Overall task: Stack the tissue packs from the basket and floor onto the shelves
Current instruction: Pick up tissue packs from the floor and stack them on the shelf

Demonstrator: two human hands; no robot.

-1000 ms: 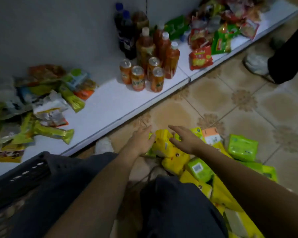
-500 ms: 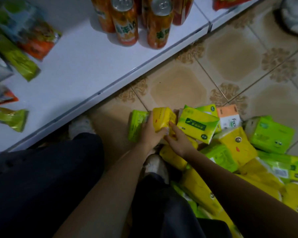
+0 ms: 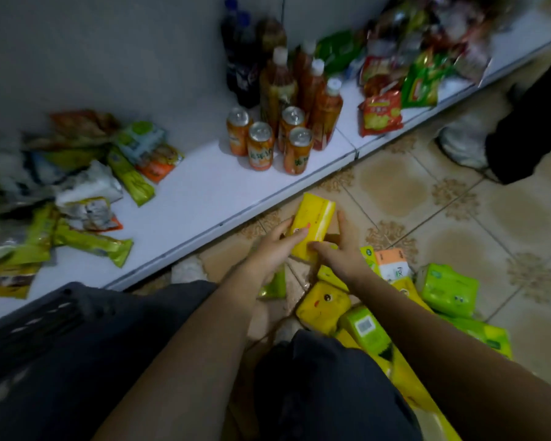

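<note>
Both hands grasp one yellow tissue pack [image 3: 315,222], held just off the front edge of the white shelf [image 3: 204,192] and above the tiled floor [image 3: 427,198]. The left hand [image 3: 272,249] curls round its left side and the right hand [image 3: 344,254] clasps its right side and near end. Its small print is too blurred to read. Further out from the shelf, more tissue packs [image 3: 446,291] lie heaped on the floor: a yellow one with a cartoon face [image 3: 323,305], a green one with a white code label [image 3: 365,329], and an orange-and-white one [image 3: 390,265] whose wording starts with "F". On the shelf stand orange drink cans [image 3: 261,144] — their characters unreadable. A dark basket [image 3: 45,316] sits just in front of the shelf.
</note>
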